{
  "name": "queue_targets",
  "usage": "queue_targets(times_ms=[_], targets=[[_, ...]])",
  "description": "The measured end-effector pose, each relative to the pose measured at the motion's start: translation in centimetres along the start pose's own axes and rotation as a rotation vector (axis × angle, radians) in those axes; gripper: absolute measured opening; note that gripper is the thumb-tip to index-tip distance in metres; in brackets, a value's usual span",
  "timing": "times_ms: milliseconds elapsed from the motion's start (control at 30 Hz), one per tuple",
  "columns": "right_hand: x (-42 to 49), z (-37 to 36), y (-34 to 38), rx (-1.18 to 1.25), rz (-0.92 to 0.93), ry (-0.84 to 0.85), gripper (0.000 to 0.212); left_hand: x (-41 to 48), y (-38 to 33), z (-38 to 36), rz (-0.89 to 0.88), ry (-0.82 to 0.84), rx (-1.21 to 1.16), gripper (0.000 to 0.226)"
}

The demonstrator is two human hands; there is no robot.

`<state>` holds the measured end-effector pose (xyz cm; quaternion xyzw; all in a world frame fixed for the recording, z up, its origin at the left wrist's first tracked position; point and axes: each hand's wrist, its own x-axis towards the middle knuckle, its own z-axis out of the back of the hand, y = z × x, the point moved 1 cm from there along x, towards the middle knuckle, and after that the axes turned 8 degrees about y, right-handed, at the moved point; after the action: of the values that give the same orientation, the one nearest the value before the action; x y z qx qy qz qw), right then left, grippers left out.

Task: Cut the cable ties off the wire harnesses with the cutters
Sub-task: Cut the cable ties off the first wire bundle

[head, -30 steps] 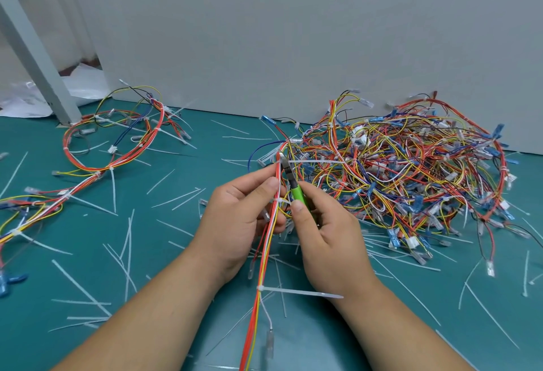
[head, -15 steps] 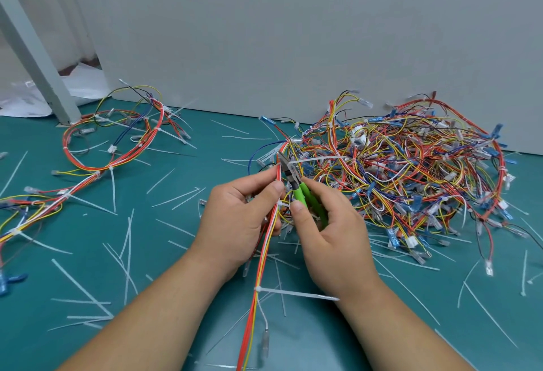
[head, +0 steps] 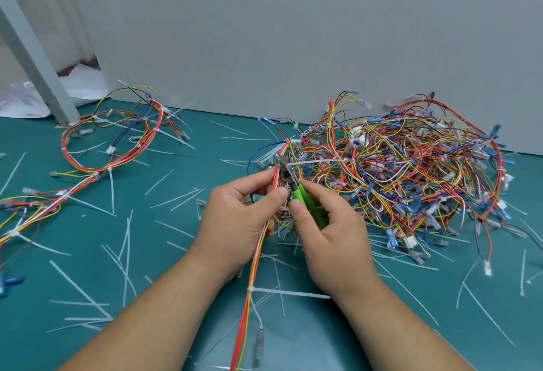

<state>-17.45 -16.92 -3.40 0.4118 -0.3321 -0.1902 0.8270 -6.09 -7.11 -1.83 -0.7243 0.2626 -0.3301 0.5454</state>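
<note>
My left hand [head: 238,218] grips a red, orange and yellow wire harness [head: 249,288] that runs from the big pile down past the bottom edge. My right hand [head: 329,232] holds green-handled cutters [head: 299,194]. Their metal jaws sit at a white cable tie [head: 311,162] on the harness, just above my left fingertips. A second white cable tie [head: 288,292] still wraps the harness lower down, its tail pointing right.
A large tangle of harnesses [head: 405,171] with blue connectors lies right of my hands against the grey wall. A looped harness [head: 111,147] lies at the far left. Several cut white ties [head: 126,244] litter the teal mat. A grey post [head: 32,56] stands at back left.
The cutters' handles have spread apart in my right hand and the jaws moved up to the upper cable tie. My left hand keeps its grip on the harness.
</note>
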Motion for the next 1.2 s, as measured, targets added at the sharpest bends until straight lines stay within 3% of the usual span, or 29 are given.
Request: queue_targets(times_ms=[367, 500, 667, 867, 1200], targets=[[0.14, -0.14, -0.18, -0.004, -0.028, 0.024, 0.038, -0.14, -0.21, -0.23, 0.038, -0.007, -0.067, 0.028], [0.19, -0.18, 0.05, 0.025, -0.031, 0.023, 0.033, -0.17, -0.12, -0.33, 0.019, -0.062, -0.074, 0.024], [0.18, -0.22, -0.10, 0.034, -0.036, 0.034, 0.045, -0.19, -0.16, -0.53, -0.014, -0.104, -0.092, 0.023], [0.09, -0.11, 0.15, 0.093, -0.036, 0.023, 0.038, 0.16, -0.29, -0.16, -0.003, -0.185, -0.188, 0.020], [0.05, 0.07, 0.33, 0.042, -0.008, 0.004, 0.042, -0.14, -0.15, -0.37, -0.014, -0.075, -0.060, 0.023]])
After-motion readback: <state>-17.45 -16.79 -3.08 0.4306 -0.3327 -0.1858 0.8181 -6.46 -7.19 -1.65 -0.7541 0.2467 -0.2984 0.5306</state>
